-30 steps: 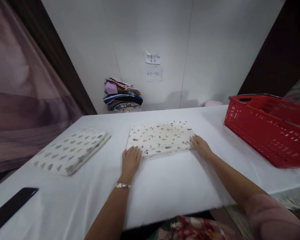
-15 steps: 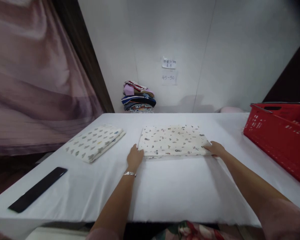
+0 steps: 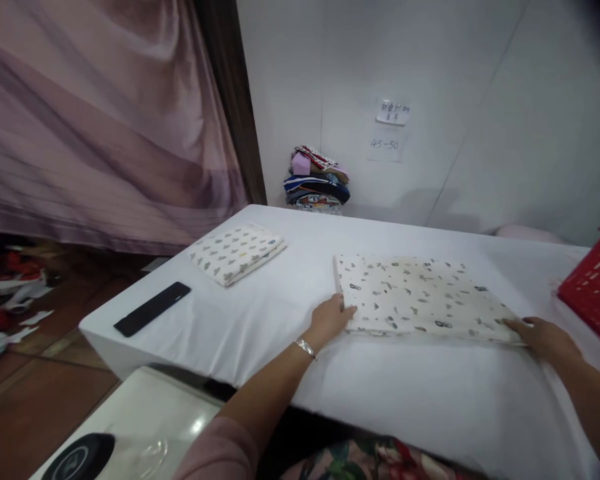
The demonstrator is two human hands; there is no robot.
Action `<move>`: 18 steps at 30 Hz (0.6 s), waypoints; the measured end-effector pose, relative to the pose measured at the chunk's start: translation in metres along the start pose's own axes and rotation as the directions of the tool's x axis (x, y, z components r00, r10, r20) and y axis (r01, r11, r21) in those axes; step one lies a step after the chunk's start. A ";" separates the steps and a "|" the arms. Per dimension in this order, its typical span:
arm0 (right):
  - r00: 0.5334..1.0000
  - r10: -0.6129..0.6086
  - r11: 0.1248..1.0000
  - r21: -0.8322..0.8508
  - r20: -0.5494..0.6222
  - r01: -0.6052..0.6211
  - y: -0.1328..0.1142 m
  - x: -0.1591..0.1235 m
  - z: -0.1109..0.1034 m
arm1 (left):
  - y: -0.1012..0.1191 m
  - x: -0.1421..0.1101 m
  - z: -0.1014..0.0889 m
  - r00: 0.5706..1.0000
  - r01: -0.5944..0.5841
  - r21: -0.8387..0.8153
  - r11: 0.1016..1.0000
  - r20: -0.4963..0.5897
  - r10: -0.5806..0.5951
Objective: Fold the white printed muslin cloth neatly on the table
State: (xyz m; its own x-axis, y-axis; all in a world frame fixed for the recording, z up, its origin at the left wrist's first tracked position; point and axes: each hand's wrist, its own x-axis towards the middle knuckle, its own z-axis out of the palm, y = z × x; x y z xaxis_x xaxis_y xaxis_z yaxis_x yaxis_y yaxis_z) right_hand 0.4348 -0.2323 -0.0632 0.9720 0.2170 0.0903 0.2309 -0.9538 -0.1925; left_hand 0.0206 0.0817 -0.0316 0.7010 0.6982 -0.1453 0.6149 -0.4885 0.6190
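Observation:
A folded cream cloth [image 3: 410,293] with small grey and brown prints lies in front of me on the white-covered table. At its near left corner my left hand [image 3: 331,316] grips the edge, thumb on top and the fingers partly hidden beneath. My right hand [image 3: 550,340] pinches the near right corner in the same way. The cloth looks flat, with its layers showing along the near edge. To the left lies a second folded cloth [image 3: 237,253], white with grey cloud-like shapes, touched by neither hand.
A dark phone-like slab [image 3: 153,309] lies near the table's left edge. At the right stands a red plastic basket [image 3: 593,287]. Several folded fabrics [image 3: 317,180] are piled by the wall behind the table [image 3: 295,300]. Below left is a white surface with a black round object [image 3: 80,459].
My view has turned left, so everything sits further right. Both hands went from lying flat on the cloth's near corners to gripping its edges with the fingers underneath.

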 end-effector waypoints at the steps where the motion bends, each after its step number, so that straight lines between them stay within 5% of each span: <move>1: 1.000 -0.003 0.999 -0.032 0.011 0.004 -0.004 0.001 -0.001 | 0.000 0.001 -0.001 1.000 0.019 -0.026 0.999 -0.005 -0.019; 4: 0.991 -0.119 0.992 0.043 0.066 0.117 -0.047 -0.013 -0.009 | -0.001 0.011 -0.007 0.998 0.058 -0.102 0.993 -0.025 -0.061; 8: 0.923 -0.369 0.883 0.353 0.112 0.310 -0.146 -0.074 -0.014 | 0.005 0.027 -0.005 0.995 0.048 -0.138 0.989 -0.082 -0.059; 11: 0.781 -0.615 0.707 0.514 0.109 0.485 -0.217 -0.133 -0.006 | 0.008 0.032 0.003 0.987 0.037 -0.155 0.987 -0.151 -0.060; 15: 0.512 -0.851 0.493 0.508 0.114 0.706 -0.271 -0.187 0.015 | 0.000 0.031 0.010 0.972 -0.066 -0.147 0.987 -0.231 0.031; 16: 0.477 -0.871 0.467 0.505 0.119 0.726 -0.277 -0.192 0.018 | -0.003 0.031 0.011 0.970 -0.100 -0.152 0.983 -0.234 0.063; 18: 0.511 -0.853 0.484 0.532 0.107 0.695 -0.283 -0.197 0.022 | -0.008 0.031 0.012 0.969 -0.147 -0.184 0.972 -0.226 0.104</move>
State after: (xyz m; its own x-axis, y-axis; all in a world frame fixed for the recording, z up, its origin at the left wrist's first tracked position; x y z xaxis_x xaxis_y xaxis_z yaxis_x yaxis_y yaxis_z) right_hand 0.1785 -0.0007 -0.0477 0.3049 0.9466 0.1052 0.8107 -0.2000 -0.5503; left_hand 0.0419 0.1011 -0.0503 0.6610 0.7440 0.0982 0.4282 -0.4813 0.7648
